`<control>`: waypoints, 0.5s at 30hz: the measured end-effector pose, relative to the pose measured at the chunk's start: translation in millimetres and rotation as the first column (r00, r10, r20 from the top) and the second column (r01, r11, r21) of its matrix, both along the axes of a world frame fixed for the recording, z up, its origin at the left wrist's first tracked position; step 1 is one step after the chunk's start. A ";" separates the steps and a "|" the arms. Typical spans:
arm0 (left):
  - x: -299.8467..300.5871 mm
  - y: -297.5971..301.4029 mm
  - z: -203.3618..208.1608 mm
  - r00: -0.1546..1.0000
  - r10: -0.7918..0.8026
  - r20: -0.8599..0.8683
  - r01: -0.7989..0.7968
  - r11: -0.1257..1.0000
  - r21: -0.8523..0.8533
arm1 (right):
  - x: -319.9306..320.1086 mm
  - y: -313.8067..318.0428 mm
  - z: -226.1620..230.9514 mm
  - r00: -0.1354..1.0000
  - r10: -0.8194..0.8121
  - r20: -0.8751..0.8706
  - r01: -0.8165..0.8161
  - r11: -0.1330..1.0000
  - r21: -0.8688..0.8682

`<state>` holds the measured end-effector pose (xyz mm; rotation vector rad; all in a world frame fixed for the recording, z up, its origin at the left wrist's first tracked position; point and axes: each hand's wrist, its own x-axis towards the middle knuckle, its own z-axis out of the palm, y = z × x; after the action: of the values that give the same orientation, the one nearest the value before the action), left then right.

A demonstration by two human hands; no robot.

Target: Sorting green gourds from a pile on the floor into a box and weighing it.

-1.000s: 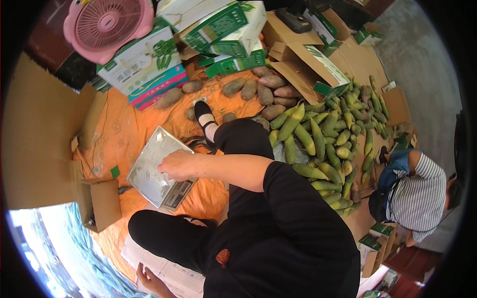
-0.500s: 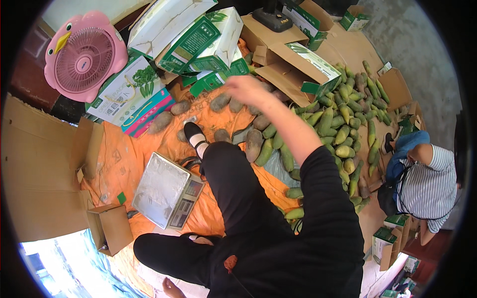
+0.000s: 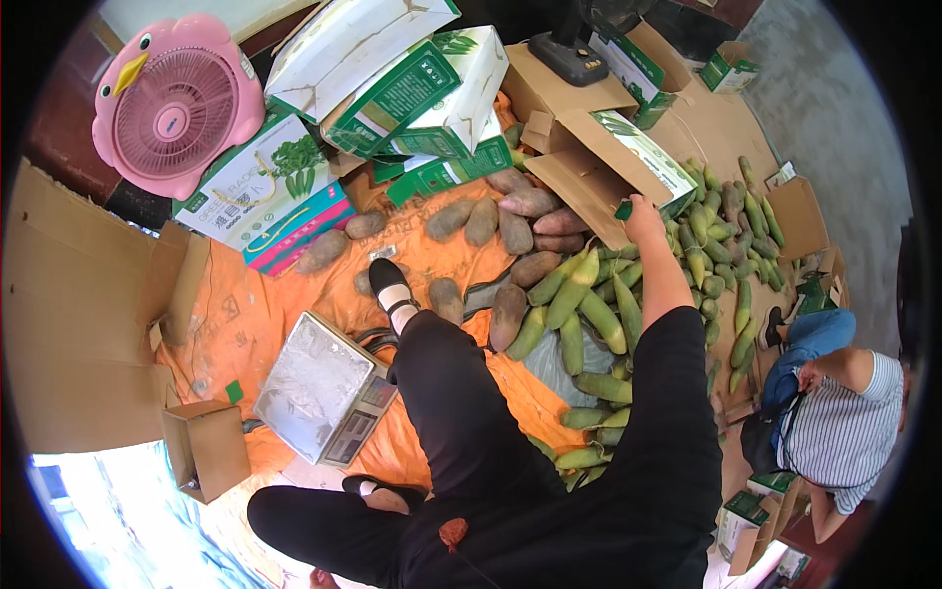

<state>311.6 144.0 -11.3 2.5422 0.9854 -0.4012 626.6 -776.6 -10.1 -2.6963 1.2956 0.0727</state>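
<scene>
Head view: the right hand (image 3: 645, 218) seems to clamp its fingers on the green flap (image 3: 624, 210) of a box (image 3: 616, 152) beside the radishes (image 3: 602, 322); for the left hand (image 3: 322, 579), I cannot tell. Hard tugging could tear the flap or roll radishes.

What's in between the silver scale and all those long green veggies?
In the head view, the person's black-trousered leg and some orange sheet lie between the scale and green veggies.
</scene>
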 end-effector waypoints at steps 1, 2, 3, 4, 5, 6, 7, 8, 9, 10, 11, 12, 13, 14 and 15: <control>2.6 -1.1 0.2 1.000 -0.004 -0.015 0.004 1.000 0.010 | -1.3 -1.6 -1.3 1.000 -0.004 -0.005 0.004 1.000 0.004; 3.8 -3.2 1.5 1.000 0.004 0.015 -0.004 1.000 -0.010 | -2.5 -2.8 -2.2 1.000 -0.020 0.011 0.020 1.000 0.011; 5.0 -5.8 3.6 1.000 0.013 0.016 -0.012 1.000 -0.010 | -2.9 -3.9 -2.8 1.000 0.000 0.017 0.000 1.000 0.016; 6.4 -8.7 6.4 0.999 0.025 0.021 -0.024 0.999 -0.025 | -3.8 -4.9 -2.9 0.999 0.001 -0.045 -0.002 1.000 -0.018; 8.2 -12.2 9.4 0.999 0.036 0.024 -0.035 0.999 -0.041 | -3.5 -5.9 -3.0 0.994 -0.025 -0.109 0.018 0.998 -0.064; 12.0 -14.3 13.4 0.993 0.088 -0.073 -0.090 0.996 -0.016 | -3.5 -7.0 -3.0 0.992 -0.028 -0.121 0.016 0.996 -0.092; 14.5 -17.9 17.2 0.992 0.090 -0.088 -0.091 0.996 -0.008 | -3.5 -7.8 -3.2 0.993 -0.016 -0.117 0.004 0.995 -0.100; 17.2 -22.7 19.9 0.993 0.084 -0.081 -0.085 0.996 -0.005 | -3.7 -8.9 -3.2 0.974 0.007 -0.225 -0.037 0.991 -0.130; 20.5 -27.7 21.9 0.994 0.077 -0.071 -0.077 0.997 0.002 | -4.3 -9.9 -3.2 0.945 0.024 -0.326 -0.088 0.980 -0.181; 23.3 -32.2 25.2 0.996 0.070 -0.060 -0.069 0.998 0.011 | -5.4 -10.5 -3.4 0.944 0.030 -0.330 -0.087 0.983 -0.160; 25.9 -37.3 27.5 0.997 0.064 -0.049 -0.063 0.998 0.017 | -7.6 -10.3 -3.7 0.965 0.049 -0.257 -0.098 0.978 -0.183; 27.5 -42.6 29.8 0.997 0.061 -0.039 -0.060 0.998 0.026 | -9.1 -9.9 -3.6 0.976 0.061 -0.209 -0.101 0.976 -0.190; 29.7 -46.1 33.0 0.998 0.056 -0.027 -0.055 0.998 0.040 | -11.0 -9.8 -2.8 0.980 0.075 -0.183 -0.113 0.972 -0.207; 30.9 -49.5 35.6 0.999 0.047 -0.012 -0.046 0.997 0.057 | -13.4 -9.4 -0.8 0.967 0.095 -0.235 -0.133 0.979 -0.151; 32.5 -51.7 37.9 0.999 0.037 0.004 -0.037 0.996 0.077 | -15.3 -8.7 1.8 0.948 0.112 -0.297 -0.149 0.983 -0.104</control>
<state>344.2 92.3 26.6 2.5878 1.0646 -0.3554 611.4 -785.3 -8.3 -2.9644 1.2259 0.4321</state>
